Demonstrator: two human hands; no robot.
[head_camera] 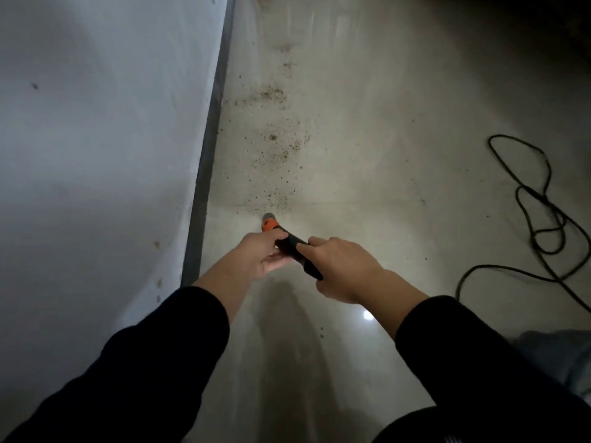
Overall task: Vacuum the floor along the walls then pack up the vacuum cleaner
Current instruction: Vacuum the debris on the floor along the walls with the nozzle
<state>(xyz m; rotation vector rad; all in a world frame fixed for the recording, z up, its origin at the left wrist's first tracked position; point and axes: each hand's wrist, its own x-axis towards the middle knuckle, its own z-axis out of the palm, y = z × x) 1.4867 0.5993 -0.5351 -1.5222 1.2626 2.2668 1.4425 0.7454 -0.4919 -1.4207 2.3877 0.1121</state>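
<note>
Two hands hold the one task item we can see, a black vacuum handle (291,245) with an orange collar (268,225) at its far end. The left hand (265,252) grips it just behind the collar. The right hand (343,271) grips the rear part, forefinger laid along the top. Most of the handle is covered by the fingers. Beyond the collar only a small grey tip (268,216) shows, low and near the floor (399,129); we cannot tell whether it touches. The rest of the machine is out of view.

The floor is pale, glossy and tiled, with a bright light reflection (367,315) below the right wrist. Brown debris (278,145) lies scattered in a strip ahead of the tip, near the dark skirting (209,148) of a white, marked wall (96,129). A black cable (540,199) lies in loose loops to the right, cut off at the frame edge. The upper right corner is too dark to read. A blue-grey cloth (559,356) at the lower right is blurred and unidentified.
</note>
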